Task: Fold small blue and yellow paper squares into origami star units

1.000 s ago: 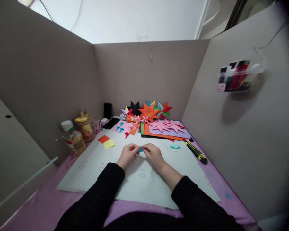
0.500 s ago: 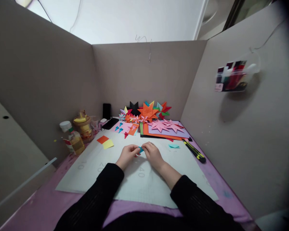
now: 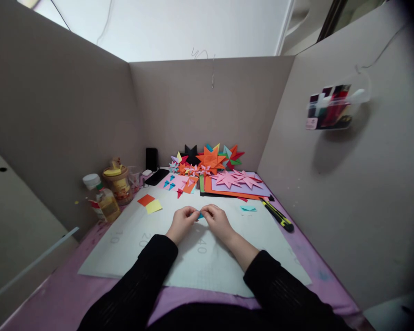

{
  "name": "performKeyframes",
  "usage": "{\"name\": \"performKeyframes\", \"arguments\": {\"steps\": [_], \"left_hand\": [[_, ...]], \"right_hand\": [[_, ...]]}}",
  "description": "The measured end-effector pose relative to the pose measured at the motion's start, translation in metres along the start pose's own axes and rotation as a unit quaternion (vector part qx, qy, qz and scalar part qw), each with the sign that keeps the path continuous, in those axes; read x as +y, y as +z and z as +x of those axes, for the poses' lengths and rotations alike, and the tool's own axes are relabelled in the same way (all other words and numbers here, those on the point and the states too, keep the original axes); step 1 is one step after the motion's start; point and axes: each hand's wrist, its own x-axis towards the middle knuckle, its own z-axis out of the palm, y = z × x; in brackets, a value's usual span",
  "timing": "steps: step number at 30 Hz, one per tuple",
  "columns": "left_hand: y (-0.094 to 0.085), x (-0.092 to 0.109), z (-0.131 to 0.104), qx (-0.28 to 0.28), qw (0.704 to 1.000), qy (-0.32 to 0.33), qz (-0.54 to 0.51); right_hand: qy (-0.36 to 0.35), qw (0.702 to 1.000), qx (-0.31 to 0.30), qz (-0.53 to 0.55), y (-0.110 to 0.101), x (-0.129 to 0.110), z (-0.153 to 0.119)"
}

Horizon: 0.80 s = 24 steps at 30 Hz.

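Note:
Between my two hands is a small piece of blue paper [image 3: 200, 215], mostly covered by the fingers. My left hand [image 3: 183, 223] pinches its left side, and my right hand [image 3: 218, 221] pinches the right side, fingertips almost meeting. Both hands are just above the white sheet [image 3: 131, 250]. To the left lie an orange paper square [image 3: 146, 200] and a yellow paper square [image 3: 154, 206], partly overlapping. A folded light-turquoise paper [image 3: 248, 208] sits to the right. Beyond the hands are small folded blue pieces [image 3: 171, 185] and a red folded piece [image 3: 180, 193].
A yellow-black utility knife [image 3: 278, 215] lies at the right. Folded paper stars [image 3: 212, 160] stand along the back wall, with pink stars [image 3: 227, 179] on stacked coloured paper. A bottle [image 3: 106, 202], a lidded jar [image 3: 119, 186] and a phone [image 3: 157, 177] are on the left.
My fingertips have drawn slightly closer around the blue paper, and less of it shows. The view has shifted a little; the things on the table stay in place.

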Motion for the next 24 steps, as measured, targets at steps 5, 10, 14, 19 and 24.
{"name": "performKeyframes", "arguments": {"steps": [5,10,14,19,24], "left_hand": [[0.001,0.0,0.0,0.007,1.0,0.016,-0.004],[0.002,0.0,-0.001,-0.02,1.0,0.007,-0.02],[0.003,0.001,-0.002,-0.014,0.999,0.031,0.026],[0.005,0.001,-0.002,0.006,0.992,0.083,0.098],[0.003,0.001,0.001,0.032,0.988,0.09,0.123]], "right_hand": [[0.07,0.996,0.002,0.053,0.004,0.002,0.0],[0.108,0.992,-0.012,0.066,0.005,0.004,0.001],[0.088,0.996,-0.019,0.007,0.005,0.003,0.001],[0.074,0.995,-0.06,-0.018,0.01,0.006,0.001],[0.092,0.993,-0.067,-0.019,0.012,0.01,0.002]]}}
